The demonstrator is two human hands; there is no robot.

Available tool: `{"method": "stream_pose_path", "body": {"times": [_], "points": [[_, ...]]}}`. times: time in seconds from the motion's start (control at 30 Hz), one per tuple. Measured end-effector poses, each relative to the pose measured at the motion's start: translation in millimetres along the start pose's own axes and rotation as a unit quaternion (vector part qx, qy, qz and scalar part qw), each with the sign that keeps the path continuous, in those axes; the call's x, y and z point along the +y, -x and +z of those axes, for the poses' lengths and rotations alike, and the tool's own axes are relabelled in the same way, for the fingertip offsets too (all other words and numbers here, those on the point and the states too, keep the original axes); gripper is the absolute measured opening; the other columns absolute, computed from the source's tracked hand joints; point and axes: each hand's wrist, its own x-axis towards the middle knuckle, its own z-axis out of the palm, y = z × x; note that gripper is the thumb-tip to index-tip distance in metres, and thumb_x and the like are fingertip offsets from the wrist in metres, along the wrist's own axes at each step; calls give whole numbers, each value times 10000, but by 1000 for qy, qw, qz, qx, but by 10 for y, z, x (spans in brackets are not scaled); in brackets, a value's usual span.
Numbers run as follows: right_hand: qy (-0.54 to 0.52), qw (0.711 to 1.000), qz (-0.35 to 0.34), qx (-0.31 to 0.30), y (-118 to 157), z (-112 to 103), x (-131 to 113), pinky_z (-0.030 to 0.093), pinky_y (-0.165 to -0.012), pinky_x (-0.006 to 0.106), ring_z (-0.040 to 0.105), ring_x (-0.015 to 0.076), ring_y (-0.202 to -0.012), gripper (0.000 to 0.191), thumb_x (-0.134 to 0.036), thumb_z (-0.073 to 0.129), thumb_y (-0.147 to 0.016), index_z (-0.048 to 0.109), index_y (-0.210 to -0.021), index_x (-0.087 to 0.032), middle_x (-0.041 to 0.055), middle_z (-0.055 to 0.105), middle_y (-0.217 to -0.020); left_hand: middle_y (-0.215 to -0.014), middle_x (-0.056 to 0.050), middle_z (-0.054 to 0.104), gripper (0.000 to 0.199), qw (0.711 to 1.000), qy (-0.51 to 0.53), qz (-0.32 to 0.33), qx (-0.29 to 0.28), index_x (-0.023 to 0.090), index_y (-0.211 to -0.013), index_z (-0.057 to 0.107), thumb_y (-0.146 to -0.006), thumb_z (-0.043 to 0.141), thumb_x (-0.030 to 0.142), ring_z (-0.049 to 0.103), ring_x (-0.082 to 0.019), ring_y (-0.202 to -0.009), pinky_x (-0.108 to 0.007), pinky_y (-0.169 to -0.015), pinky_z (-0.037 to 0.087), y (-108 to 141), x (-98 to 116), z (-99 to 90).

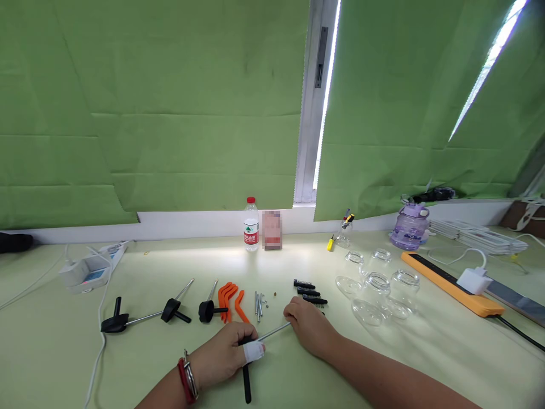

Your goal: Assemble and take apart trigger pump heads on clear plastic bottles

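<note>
My left hand (pixel 232 353), a white wrap on one finger, grips a metal rod with a black handle (pixel 247 383) that sticks out below the fist. The bare rod (pixel 273 331) slants up to the right. At its far end, my right hand (pixel 310 325) has its fingers closed round the tip; anything else in them is hidden. Just past the right hand lie several black toothed pieces (pixel 309 292). Several long screws (pixel 258 307) and tiny parts lie between the hands, beyond the rod. Orange bent pieces (pixel 227 301) lie beyond the left hand.
Three similar black-handled rods (pixel 207 311) lie to the left, near a white power strip (pixel 96 270). Several clear glass jars (pixel 378 289) stand at right, before an orange power strip (pixel 451 284). A water bottle (pixel 251 227) and a purple jug (pixel 409 227) stand at the back.
</note>
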Motion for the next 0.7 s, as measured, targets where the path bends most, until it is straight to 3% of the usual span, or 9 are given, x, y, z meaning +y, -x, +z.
{"method": "stream_pose_path", "body": {"times": [0.13, 0.23, 0.3, 0.5, 0.7], "points": [[-31, 999, 6, -22, 147, -59, -18, 358, -657, 255, 554, 165, -762, 161, -96, 470, -793, 600, -759, -185, 35, 607, -855, -652, 53, 418, 285, 999, 25, 25, 11, 162, -761, 519, -662, 651, 394, 349, -99, -594, -195, -512, 286, -22, -54, -36], [-95, 995, 30, -13, 250, -92, -29, 364, -664, 255, 547, 162, -768, 155, -107, 464, -791, 581, -737, -192, 21, 613, -833, -680, 54, 450, 365, 999, 30, 21, -4, 157, -807, 549, -551, 744, 329, 370, -106, -631, -196, -539, 306, -21, -83, -58], [-167, 984, 58, -4, 286, -100, -15, 368, -638, 249, 536, 153, -735, 142, -137, 459, -803, 569, -731, -192, 13, 606, -784, -687, 51, 450, 353, 1000, 18, 25, -3, 154, -812, 561, -570, 738, 341, 368, -108, -639, -200, -550, 308, -10, -73, -64], [-433, 888, 152, -38, 253, -100, 58, 316, -456, 208, 418, 65, -459, 30, -183, 536, -753, 548, -777, -169, -37, 520, -629, -688, 36, 442, 242, 999, 1, 39, 17, 149, -758, 561, -715, 609, 382, 377, -121, -660, -224, -595, 324, -5, -24, -73], [-495, 846, 195, -26, 222, -134, 44, 262, -391, 189, 404, 47, -429, 165, -233, 644, -681, 588, -814, -155, -41, 533, -630, -688, 34, 454, 232, 998, -29, 46, 38, 148, -738, 559, -730, 603, 377, 383, -123, -662, -227, -598, 324, -45, -97, -88]]}}
